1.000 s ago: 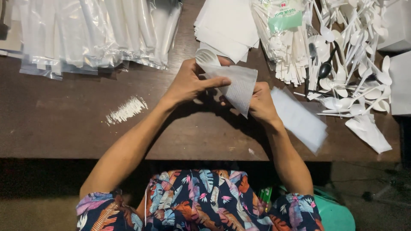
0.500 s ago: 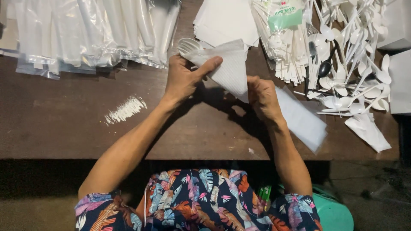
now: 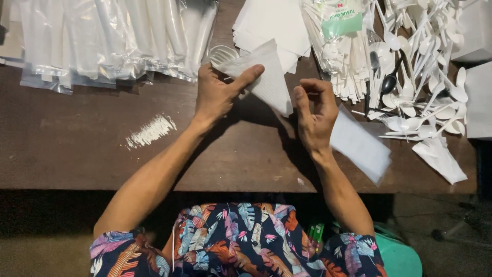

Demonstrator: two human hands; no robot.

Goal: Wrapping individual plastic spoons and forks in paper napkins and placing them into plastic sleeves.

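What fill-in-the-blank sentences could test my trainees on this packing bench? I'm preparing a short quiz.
1. The left hand holds a white napkin wrapped round a clear plastic ____.
2. The right hand holds ____.
3. The loose heap of white spoons lies to the ____ of the right hand.
4. The table is made of dark ____.

Missing words: fork; nothing; right; wood

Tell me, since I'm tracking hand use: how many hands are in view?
2. The left hand grips a folded white napkin with a plastic fork; the right hand hovers beside it, fingers curled.
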